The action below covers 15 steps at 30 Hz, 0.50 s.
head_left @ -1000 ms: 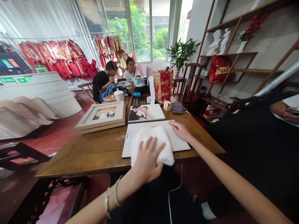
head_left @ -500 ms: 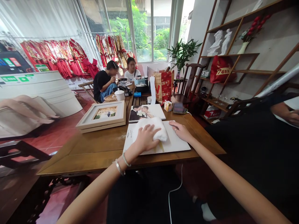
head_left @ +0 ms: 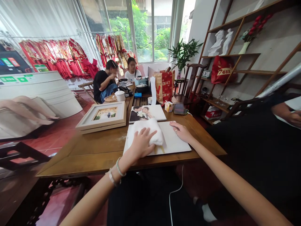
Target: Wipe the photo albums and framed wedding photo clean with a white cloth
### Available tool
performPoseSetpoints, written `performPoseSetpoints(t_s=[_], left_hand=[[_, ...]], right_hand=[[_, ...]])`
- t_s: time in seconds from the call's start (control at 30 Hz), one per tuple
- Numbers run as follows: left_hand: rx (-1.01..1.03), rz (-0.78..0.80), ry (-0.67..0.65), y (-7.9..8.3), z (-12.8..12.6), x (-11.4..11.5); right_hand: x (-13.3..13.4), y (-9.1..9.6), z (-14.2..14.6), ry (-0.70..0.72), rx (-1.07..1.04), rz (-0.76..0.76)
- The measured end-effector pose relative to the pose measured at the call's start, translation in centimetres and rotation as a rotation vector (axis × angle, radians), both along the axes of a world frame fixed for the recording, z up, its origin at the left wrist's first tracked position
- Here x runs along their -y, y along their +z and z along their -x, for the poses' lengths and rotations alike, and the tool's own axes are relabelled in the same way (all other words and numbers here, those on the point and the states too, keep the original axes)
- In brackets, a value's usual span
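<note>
A folded white towel (head_left: 157, 136) lies on a white board (head_left: 175, 144) near the table's front edge. My left hand (head_left: 142, 142) grips the towel from above and presses it against the board's left half, its fingers somewhat spread. On the board's right side my right hand (head_left: 182, 131) lies flat with fingers stretched out. Yellowish marks show on the board just below the towel. Right behind the board is a photo panel (head_left: 157, 113) of a couple.
To the left lie stacked picture frames (head_left: 103, 121) on the wooden table (head_left: 94, 153). Farther back stand a white lidded cup (head_left: 119, 95), a paper bag (head_left: 164, 88) and a small box (head_left: 168, 106). Two people sit at the far end; another person's hand (head_left: 295, 119) shows at right.
My left hand has slid left and slightly toward me, carrying the towel over the printed text at the board's left. My right hand has stayed in place on the board.
</note>
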<state>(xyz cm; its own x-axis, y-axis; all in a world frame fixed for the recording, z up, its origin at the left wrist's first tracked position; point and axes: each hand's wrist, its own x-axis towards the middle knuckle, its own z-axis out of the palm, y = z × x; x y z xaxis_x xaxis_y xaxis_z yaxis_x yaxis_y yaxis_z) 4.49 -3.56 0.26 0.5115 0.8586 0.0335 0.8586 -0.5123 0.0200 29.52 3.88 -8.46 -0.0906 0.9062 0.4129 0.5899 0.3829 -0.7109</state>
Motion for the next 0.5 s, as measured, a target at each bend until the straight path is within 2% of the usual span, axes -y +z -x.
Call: performPoseSetpoints(t_s=[0.17,0.27,0.37,0.5], left_hand=[[-0.001,0.075,0.008,0.0,1.1,6.4],[-0.009,0.108,-0.012,0.2,1.5,8.5],[-0.005,0.098,-0.019,0.4,1.7,7.7],[0.011,0.037,-0.022,0.0,1.9,3.1]], right_hand=[[0.0,-0.1,0.0,-0.004,0.001,-0.002],[-0.1,-0.2,0.0,0.000,-0.010,-0.009],[0.0,-0.1,0.1,-0.001,-0.018,-0.010],[0.1,0.0,0.1,-0.010,-0.015,0.000]])
